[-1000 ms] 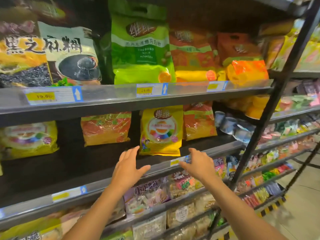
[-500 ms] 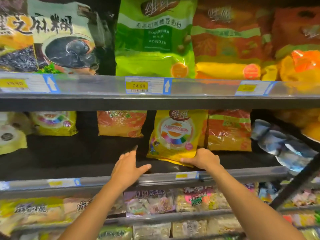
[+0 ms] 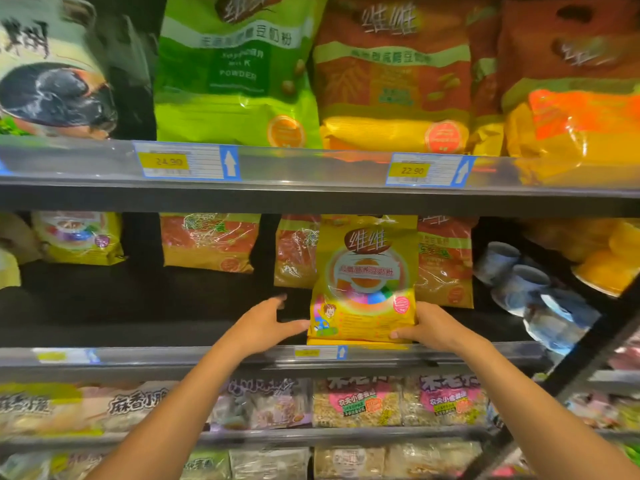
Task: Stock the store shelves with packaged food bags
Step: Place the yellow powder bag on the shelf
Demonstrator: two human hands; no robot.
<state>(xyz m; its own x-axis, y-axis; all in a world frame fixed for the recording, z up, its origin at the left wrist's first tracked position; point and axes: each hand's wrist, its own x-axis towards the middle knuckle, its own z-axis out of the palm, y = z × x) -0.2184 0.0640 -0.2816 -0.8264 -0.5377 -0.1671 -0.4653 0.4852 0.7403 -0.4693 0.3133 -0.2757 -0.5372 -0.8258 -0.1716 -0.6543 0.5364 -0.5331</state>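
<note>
A yellow food bag (image 3: 365, 271) with a cartoon child and a round coloured logo stands upright at the front edge of the middle shelf (image 3: 173, 356). My right hand (image 3: 427, 323) grips its lower right corner, thumb on the front. My left hand (image 3: 266, 322) is at the bag's lower left edge with fingers straight, the thumb tip touching the bag. Orange-and-yellow bags (image 3: 209, 240) stand further back on the same shelf, with another orange bag (image 3: 446, 261) right behind the yellow one.
The upper shelf (image 3: 311, 168) carries a green bag (image 3: 235, 71), orange bags (image 3: 394, 81) and a black sesame bag (image 3: 55, 71). Blue-white packs (image 3: 533, 292) lie at the right. Snack packets (image 3: 356, 403) fill the lower shelves. A black upright post (image 3: 588, 355) crosses at the right.
The view moved closer to the shelf. My right hand took hold of the yellow bag's lower right corner and stood it upright at the shelf front; my left hand came up to its left edge.
</note>
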